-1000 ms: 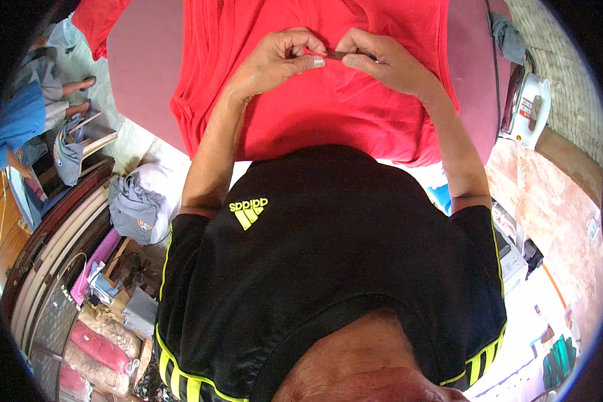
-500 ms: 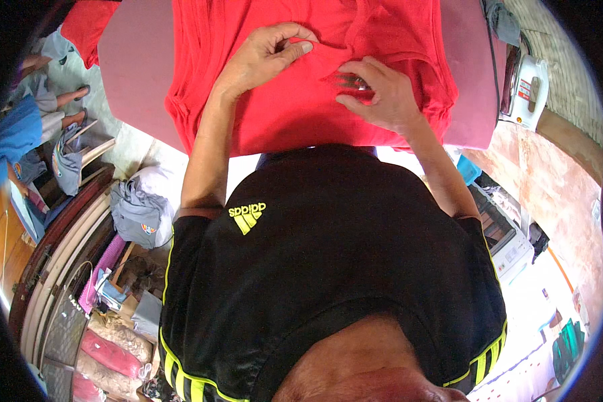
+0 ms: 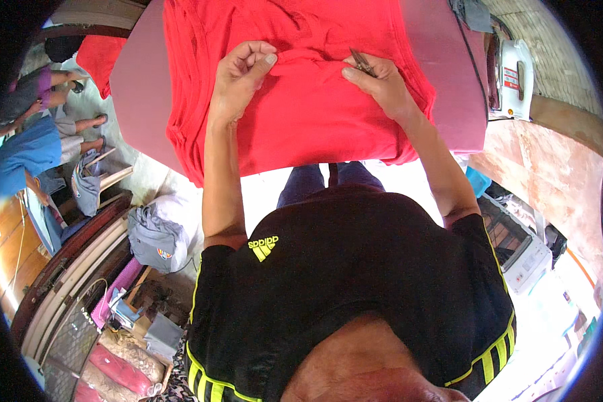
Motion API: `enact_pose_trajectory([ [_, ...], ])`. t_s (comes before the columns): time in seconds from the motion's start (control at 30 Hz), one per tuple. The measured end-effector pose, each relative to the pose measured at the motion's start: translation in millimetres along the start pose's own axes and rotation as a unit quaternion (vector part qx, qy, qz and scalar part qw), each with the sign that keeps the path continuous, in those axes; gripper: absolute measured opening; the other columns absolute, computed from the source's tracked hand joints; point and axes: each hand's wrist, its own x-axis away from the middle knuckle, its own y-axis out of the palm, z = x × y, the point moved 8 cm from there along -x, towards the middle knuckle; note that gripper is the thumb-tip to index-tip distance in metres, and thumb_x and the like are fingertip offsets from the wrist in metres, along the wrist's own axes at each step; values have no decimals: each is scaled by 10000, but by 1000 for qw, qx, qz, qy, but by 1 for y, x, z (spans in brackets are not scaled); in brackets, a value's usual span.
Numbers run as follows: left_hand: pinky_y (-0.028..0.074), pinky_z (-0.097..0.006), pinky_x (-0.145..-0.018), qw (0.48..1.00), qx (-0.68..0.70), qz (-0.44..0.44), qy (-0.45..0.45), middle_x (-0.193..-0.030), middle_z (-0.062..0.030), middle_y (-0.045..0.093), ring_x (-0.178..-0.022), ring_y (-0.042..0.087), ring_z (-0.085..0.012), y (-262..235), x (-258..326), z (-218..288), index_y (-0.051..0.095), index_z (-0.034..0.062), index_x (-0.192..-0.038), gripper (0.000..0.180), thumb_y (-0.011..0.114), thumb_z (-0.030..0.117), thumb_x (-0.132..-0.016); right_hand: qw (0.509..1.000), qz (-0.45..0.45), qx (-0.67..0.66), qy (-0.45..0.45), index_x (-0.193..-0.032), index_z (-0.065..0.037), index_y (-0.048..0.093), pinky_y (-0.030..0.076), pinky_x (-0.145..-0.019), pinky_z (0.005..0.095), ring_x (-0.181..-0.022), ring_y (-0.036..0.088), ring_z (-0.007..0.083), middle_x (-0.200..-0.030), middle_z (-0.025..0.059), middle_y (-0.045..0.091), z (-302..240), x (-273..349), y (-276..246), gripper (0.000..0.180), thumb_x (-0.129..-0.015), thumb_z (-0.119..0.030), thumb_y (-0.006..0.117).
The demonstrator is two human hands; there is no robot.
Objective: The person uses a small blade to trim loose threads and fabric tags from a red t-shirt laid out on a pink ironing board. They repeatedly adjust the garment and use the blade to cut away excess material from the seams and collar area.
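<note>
A red knit garment (image 3: 301, 120) lies spread and wrinkled over a padded mauve table (image 3: 449, 87) in front of me. My left hand (image 3: 241, 77) pinches a fold of its cloth between thumb and fingers. To the right, my right hand (image 3: 380, 80) has a small pair of dark metal thread snips (image 3: 362, 62) tucked in its fingers, the pointed blades sticking out away from me. Its thumb and fingertips also meet the red cloth. Between the two hands a ridge of fabric runs nearly straight.
A white clothes iron (image 3: 517, 80) stands beyond the table's right edge, with a dark cord (image 3: 474, 60) along that edge. Grey cloth (image 3: 472, 13) lies at the far right corner. On the left are people in blue (image 3: 27, 151) and dark clothes, and a grey bag (image 3: 155, 234).
My hands have drawn slightly apart and the cloth between them is straighter. The snips, mostly hidden in my right palm before, now point outward. My view has shifted.
</note>
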Motion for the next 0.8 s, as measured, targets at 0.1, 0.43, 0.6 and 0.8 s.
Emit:
enact_pose_trajectory([
  [0.1, 332, -171, -537, 1000, 11, 7, 15, -758, 85, 575, -622, 438, 0, 3, 4, 3, 653, 38, -1060, 123, 650, 40, -937, 1000, -11, -23, 2, -1031, -32, 684, 373, -661, 191, -751, 457, 7, -806, -106, 531, 4, 0, 0, 179, -943, -188, 682],
  [0.43, 460, -245, -687, 896, -350, 53, 269, -1051, -28, 588, -759, 552, -122, 67, 41, 56, 744, 99, -1070, 319, 796, 35, -762, 999, -24, -16, 21, -1042, -25, 696, 417, -692, 216, -765, 504, 37, -821, -71, 583, 17, -2, 3, 231, -914, -217, 714],
  [0.6, 499, -279, -716, 923, -254, 66, 283, -818, -95, 673, -766, 637, -170, 49, 52, 60, 741, -10, -974, 135, 709, -12, -842, 999, -33, -40, -8, -1031, -13, 695, 461, -751, 222, -801, 552, 42, -826, -56, 618, 19, -1, 6, 185, -895, -133, 727],
  [0.8, 481, -332, -882, 944, -239, 68, 216, -953, -101, 694, -934, 632, -194, 31, 40, 44, 694, 7, -1085, 212, 643, 105, -903, 996, -58, -44, -43, -1060, -14, 680, 464, -750, 221, -819, 551, 41, -876, -62, 624, 16, -2, 10, 178, -910, -107, 697],
])
